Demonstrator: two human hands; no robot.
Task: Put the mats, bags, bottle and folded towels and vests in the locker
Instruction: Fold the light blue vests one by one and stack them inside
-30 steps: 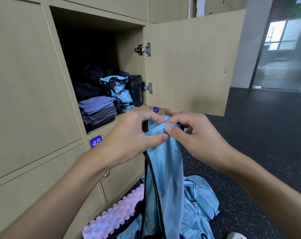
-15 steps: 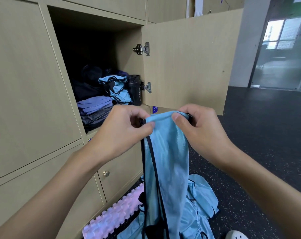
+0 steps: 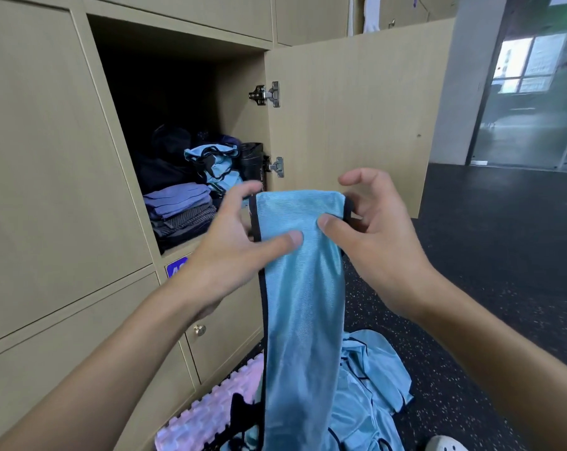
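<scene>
Room: dark speckled floor (image 3: 487, 288); beige wall of doors with one locker (image 3: 239, 102) open beyond the fingertips, its depth lost in shadow.
Held vest (image 3: 303, 304): pale blue, hanging from both hands; lower end cut off.
Left hand (image 3: 233, 258): thumb on the vest's front, fingers behind it, pinching; fingertips blurred.
Right hand (image 3: 376, 242): thumb on the front, forefinger lifted, other fingers partly hidden behind the black trim, pinching.
Floor heap: more vests (image 3: 373, 379) and a pink mat (image 3: 210, 408) under the wrists, partly covered.
Locker contents: folded towels (image 3: 178, 203) left of the left fingers; dark bags (image 3: 158, 170) indistinct; black bottle (image 3: 252, 161) half hidden.
</scene>
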